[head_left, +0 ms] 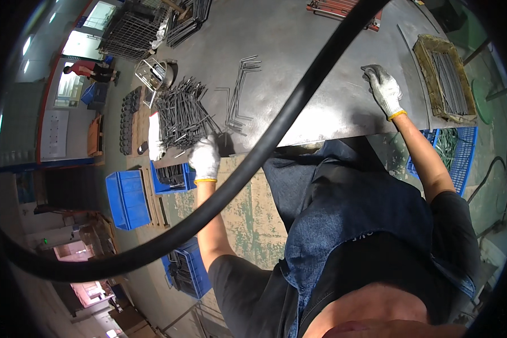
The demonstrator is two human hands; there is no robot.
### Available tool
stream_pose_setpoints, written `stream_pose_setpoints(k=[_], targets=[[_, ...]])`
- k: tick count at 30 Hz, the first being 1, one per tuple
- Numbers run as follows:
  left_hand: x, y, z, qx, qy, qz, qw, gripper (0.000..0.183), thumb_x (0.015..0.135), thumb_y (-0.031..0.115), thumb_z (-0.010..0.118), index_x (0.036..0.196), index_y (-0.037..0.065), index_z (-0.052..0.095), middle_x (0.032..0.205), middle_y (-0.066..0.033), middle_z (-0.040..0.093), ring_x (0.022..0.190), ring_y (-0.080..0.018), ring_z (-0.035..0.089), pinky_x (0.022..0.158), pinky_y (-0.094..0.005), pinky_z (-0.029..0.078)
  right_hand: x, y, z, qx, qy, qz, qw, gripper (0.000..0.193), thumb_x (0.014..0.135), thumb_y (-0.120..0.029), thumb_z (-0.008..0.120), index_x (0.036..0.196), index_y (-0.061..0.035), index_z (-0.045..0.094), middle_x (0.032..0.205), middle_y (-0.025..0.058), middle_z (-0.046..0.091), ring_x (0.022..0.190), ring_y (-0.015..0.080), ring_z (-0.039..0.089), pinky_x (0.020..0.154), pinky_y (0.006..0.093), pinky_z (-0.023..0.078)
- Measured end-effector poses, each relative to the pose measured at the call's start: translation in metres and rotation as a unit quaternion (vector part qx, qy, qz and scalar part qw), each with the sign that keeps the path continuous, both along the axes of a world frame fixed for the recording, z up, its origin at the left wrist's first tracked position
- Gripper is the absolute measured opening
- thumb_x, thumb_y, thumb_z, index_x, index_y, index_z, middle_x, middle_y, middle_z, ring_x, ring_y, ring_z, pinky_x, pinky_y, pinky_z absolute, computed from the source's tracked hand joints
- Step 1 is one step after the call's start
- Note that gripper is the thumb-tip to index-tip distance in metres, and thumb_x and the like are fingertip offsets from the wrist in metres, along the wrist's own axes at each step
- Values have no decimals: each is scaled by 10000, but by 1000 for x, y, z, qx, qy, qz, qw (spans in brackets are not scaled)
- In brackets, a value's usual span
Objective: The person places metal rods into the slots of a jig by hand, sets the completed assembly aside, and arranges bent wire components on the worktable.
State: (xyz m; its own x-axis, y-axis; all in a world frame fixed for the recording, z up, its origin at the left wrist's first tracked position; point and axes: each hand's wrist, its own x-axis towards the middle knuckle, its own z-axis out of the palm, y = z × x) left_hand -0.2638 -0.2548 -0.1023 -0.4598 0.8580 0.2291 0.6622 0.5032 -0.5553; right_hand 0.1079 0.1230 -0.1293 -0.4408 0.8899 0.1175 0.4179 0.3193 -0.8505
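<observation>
My left hand (204, 160), in a white work glove with a yellow cuff, is at the near edge of a pile of bent metal rods (183, 110). Its fingertips are against or just beside the rods, and whether they pinch one I cannot make out. To the right of that pile, several bent rods (238, 93) lie apart in a loose row on the grey metal table (281, 62). Further right, my right hand (385, 90), gloved the same way, rests on the tabletop with its fingers apart and nothing in them.
A worn box (472, 115) of thin rods stands at the table's right end, above a blue crate (465, 163). Red metal parts (343, 10) lie at the far edge. Blue bins (128, 200) stand left on the floor. A black cable (276, 132) crosses the view.
</observation>
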Motion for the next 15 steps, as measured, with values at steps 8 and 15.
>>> stream_pose_setpoints(k=[8,15], targets=[[-9,12,32,-34,-142,125,981,251,896,330,526,893,108,644,803,-138,662,732,-310,662,621,-457,527,-1,3,-11,14,26,-12,999,262,963,-282,485,1083,-97,627,881,46,709,643,142,663,588,276,503],[13,56,24,-40,-61,24,997,215,892,310,518,849,130,628,820,-97,637,733,-269,663,590,-427,532,0,1,-6,1,24,-19,1000,257,958,-288,497,1077,-101,628,863,40,710,619,147,658,581,276,498]])
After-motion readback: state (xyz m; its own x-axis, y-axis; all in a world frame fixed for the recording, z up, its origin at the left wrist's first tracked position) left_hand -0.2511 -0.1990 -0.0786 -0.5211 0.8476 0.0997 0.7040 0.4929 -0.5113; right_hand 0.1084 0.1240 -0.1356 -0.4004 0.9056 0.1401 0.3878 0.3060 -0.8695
